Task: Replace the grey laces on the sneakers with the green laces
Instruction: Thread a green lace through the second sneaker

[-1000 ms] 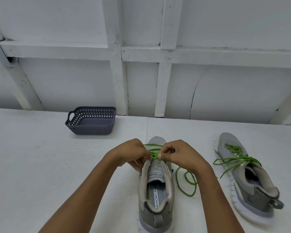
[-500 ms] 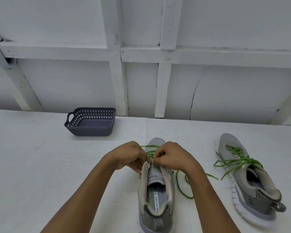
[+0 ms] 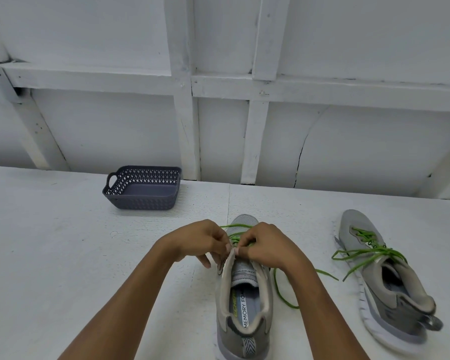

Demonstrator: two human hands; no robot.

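A grey sneaker [image 3: 244, 305] stands in front of me, heel toward me, toe pointing away. A green lace [image 3: 279, 289] runs through its eyelets and trails in a loop on the table to its right. My left hand [image 3: 203, 242] pinches the upper left edge of the sneaker's collar by the top eyelet. My right hand [image 3: 266, 246] pinches the green lace right there, fingertips almost touching the left hand. A second grey sneaker [image 3: 382, 281] lies at the right, laced with a green lace [image 3: 369, 253] whose ends hang loose.
A dark grey perforated plastic basket [image 3: 143, 188] sits at the back of the white table [image 3: 63, 255], near the white panelled wall [image 3: 218, 87]. Nothing shows inside it.
Both hands drew slightly closer together at the top eyelets, and the loose lace loop on the right shifted, with one end now stretching farther right across the table.
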